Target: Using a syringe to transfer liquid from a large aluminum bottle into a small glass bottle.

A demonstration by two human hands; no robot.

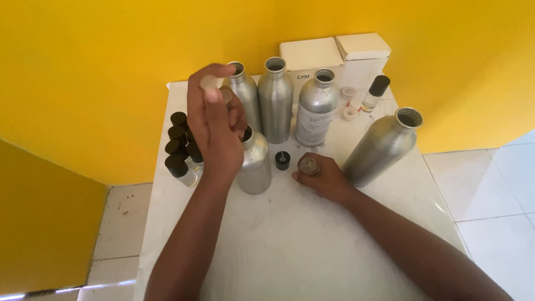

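Left hand [214,120] raised above the white table [290,245], fingers pinching a small pale cap [209,82], right hand [323,177] curled around a small clear glass vial [307,165] upright on the table, tall silver aluminium bottles [275,99] behind, black-capped vials [179,149] clustered at left.

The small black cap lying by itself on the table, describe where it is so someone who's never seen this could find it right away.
Start at the white table in the yellow corner, with its cluster of tall aluminium bottles. The small black cap lies in front of them, just left of the right hand holding a small glass vial. Unlike the black-capped vials at the left, it sits alone, on no bottle.
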